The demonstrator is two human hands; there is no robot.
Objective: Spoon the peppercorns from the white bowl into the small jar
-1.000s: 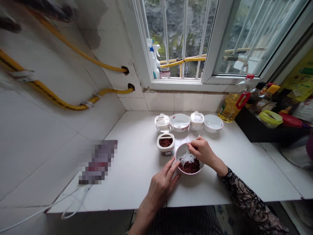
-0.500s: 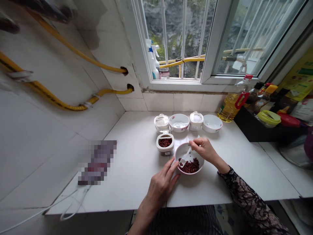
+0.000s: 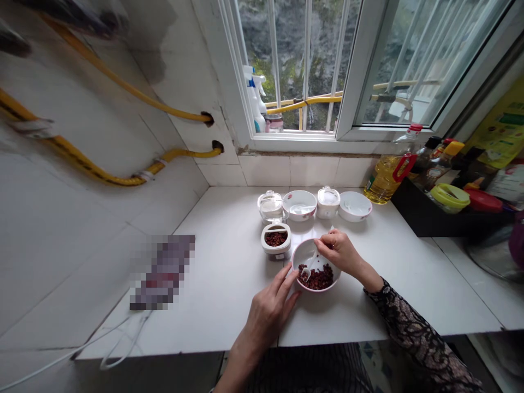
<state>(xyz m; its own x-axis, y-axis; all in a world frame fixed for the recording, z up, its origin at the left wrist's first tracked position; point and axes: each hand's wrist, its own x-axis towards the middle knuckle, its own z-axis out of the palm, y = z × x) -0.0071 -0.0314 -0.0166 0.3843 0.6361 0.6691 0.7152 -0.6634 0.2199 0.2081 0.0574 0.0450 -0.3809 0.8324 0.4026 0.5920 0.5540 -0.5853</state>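
jar [image 3: 277, 255] close beside bowl [image 3: 303, 252]

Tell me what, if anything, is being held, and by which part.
The right hand grips a white spoon by its handle; the left hand touches the side of the bowl.

Spice [image 3: 321, 279] lies in the front bowl [image 3: 302, 253], with a jar [image 3: 277, 250] behind it, leftward.

Black floral lace sleeve [image 3: 421, 333], dark striped garment [image 3: 311, 370]
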